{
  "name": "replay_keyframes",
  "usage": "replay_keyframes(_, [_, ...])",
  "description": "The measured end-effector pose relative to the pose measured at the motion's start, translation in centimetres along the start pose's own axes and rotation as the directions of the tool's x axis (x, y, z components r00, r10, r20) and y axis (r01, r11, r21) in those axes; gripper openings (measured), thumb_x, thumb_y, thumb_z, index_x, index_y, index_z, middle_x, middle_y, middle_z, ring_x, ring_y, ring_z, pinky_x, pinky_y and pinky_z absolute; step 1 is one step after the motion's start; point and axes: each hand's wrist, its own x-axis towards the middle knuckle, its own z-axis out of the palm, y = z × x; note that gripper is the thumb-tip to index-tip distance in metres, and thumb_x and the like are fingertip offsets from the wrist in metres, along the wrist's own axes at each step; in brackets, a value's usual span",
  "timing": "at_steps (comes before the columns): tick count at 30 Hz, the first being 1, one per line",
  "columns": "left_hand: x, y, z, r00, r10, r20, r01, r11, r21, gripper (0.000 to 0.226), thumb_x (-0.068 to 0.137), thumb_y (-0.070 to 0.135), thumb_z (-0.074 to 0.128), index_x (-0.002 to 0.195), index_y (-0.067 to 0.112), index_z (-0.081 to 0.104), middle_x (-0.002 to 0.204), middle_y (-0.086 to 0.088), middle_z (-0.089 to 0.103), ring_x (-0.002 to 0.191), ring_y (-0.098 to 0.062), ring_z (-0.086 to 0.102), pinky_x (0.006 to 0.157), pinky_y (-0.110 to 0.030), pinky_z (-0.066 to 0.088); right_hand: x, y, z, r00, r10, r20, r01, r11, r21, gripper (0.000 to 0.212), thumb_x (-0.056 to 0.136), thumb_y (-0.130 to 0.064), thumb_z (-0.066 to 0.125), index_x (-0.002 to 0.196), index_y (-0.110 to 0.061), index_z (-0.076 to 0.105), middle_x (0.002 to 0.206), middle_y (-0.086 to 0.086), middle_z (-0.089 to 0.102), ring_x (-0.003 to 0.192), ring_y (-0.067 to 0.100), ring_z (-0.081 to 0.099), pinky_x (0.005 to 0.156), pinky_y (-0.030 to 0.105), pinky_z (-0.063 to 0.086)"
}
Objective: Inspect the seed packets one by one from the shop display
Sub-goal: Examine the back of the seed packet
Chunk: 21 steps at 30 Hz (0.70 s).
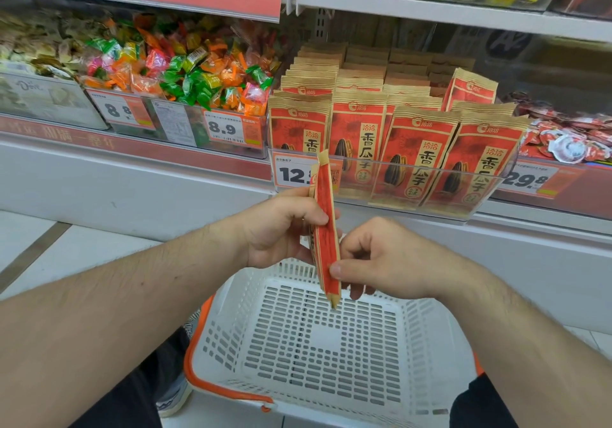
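While both hands grip edge-on seed packet (326,229), shelf tag (293,172) reads "12."

The red-and-tan sunflower seed packet (326,229) looks like matt kraft paper with crimped, ridged end seals, as do the matching packets in the display rows (390,136). The clear display tray (430,176) holding them is glossy transparent plastic. The white perforated basket (331,354) is smooth matt plastic with an orange plastic handle (212,384). The bright wrapped candies (198,73) have shiny, crinkled film.
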Motion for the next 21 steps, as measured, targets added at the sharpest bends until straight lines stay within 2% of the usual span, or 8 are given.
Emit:
replay_keyframes(4, [-0.07, -0.05, 0.11, 1.0, 0.009, -0.023, -0.009, 1.0, -0.024, 0.046, 0.05, 0.012, 0.063, 0.096, 0.009, 0.057, 0.082, -0.013, 0.064, 0.075, -0.025, 0.063, 0.068, -0.044, 0.056, -0.15, -0.05, -0.29, 0.998, 0.036, 0.058, -0.038, 0.999, 0.038, 0.025, 0.096, -0.012, 0.06, 0.077, 0.001, 0.067, 0.067, 0.003, 0.071, 0.066, 0.016, 0.07, 0.072, 0.04, 0.058])
replay_keyframes(6, [-0.06, -0.07, 0.19, 1.0, 0.005, -0.029, -0.006, 1.0, -0.024, 0.058, 0.044, 0.016, 0.067, 0.1, 0.008, 0.055, 0.086, -0.015, 0.059, 0.081, -0.028, 0.059, 0.071, -0.045, 0.055, -0.24, -0.01, -0.28, 0.996, 0.035, 0.077, -0.04, 0.998, 0.056, 0.025, 0.097, -0.012, 0.059, 0.073, -0.008, 0.067, 0.061, -0.005, 0.069, 0.064, 0.014, 0.069, 0.071, 0.037, 0.058])
replay_keyframes(8, [0.0, -0.07, 0.19, 1.0, -0.005, -0.028, 0.004, 0.999, -0.032, 0.069, 0.04, 0.023, 0.069, 0.106, 0.009, 0.054, 0.09, -0.017, 0.058, 0.086, -0.03, 0.058, 0.071, -0.046, 0.056, -0.24, 0.05, -0.29, 0.996, 0.035, 0.08, -0.041, 0.997, 0.072, 0.025, 0.097, -0.012, 0.058, 0.075, -0.008, 0.068, 0.061, -0.006, 0.07, 0.064, 0.014, 0.069, 0.07, 0.036, 0.058])
replay_keyframes(11, [0.14, -0.13, 0.17, 1.0, -0.01, -0.025, 0.009, 0.999, -0.045, 0.069, 0.04, 0.022, 0.069, 0.106, 0.009, 0.054, 0.088, -0.016, 0.058, 0.088, -0.031, 0.057, 0.07, -0.046, 0.056, -0.22, 0.13, -0.31, 0.995, 0.035, 0.089, -0.042, 0.996, 0.079, 0.026, 0.098, -0.012, 0.058, 0.074, -0.009, 0.068, 0.06, -0.007, 0.069, 0.062, 0.012, 0.068, 0.07, 0.036, 0.058])
replay_keyframes(14, [0.08, -0.15, 0.22, 1.0, 0.002, -0.02, -0.004, 0.998, -0.06, 0.047, 0.051, 0.011, 0.064, 0.097, 0.009, 0.055, 0.09, -0.016, 0.059, 0.085, -0.03, 0.06, 0.07, -0.046, 0.056, -0.22, 0.12, -0.28, 0.996, 0.033, 0.081, -0.039, 0.996, 0.075, 0.025, 0.096, -0.012, 0.06, 0.073, -0.004, 0.067, 0.062, -0.004, 0.069, 0.063, 0.013, 0.069, 0.072, 0.039, 0.058])
replay_keyframes(17, [0.09, -0.09, 0.26, 0.997, 0.048, -0.068, -0.05, 0.998, -0.028, 0.04, 0.059, 0.008, 0.058, 0.099, 0.013, 0.055, 0.096, -0.015, 0.059, 0.093, -0.032, 0.06, 0.074, -0.046, 0.054, -0.08, 0.51, -0.47, 1.0, 0.003, 0.021, -0.004, 0.998, 0.069, 0.022, 0.089, -0.014, 0.07, 0.077, 0.004, 0.065, 0.075, 0.015, 0.071, 0.07, 0.026, 0.071, 0.075, 0.046, 0.06])
replay_keyframes(19, [0.17, -0.05, 0.34, 0.989, 0.091, -0.116, -0.089, 0.996, 0.025, 0.045, 0.06, 0.009, 0.064, 0.103, 0.015, 0.053, 0.096, -0.01, 0.06, 0.096, -0.03, 0.06, 0.078, -0.048, 0.054, -0.04, 0.68, -0.57, 1.0, -0.008, -0.005, 0.008, 1.0, 0.013, 0.033, 0.079, -0.031, 0.079, 0.076, -0.001, 0.066, 0.077, 0.017, 0.071, 0.074, 0.032, 0.069, 0.075, 0.052, 0.057])
replay_keyframes(21, [0.16, 0.04, 0.49, 0.979, 0.126, -0.163, -0.117, 0.991, 0.064, 0.049, 0.059, 0.012, 0.07, 0.105, 0.017, 0.052, 0.088, -0.003, 0.064, 0.087, -0.026, 0.063, 0.082, -0.052, 0.054, 0.04, 0.73, -0.52, 1.0, 0.026, 0.007, -0.025, 0.998, -0.06, 0.055, 0.064, -0.057, 0.078, 0.075, -0.004, 0.067, 0.073, 0.012, 0.071, 0.073, 0.03, 0.069, 0.074, 0.054, 0.056])
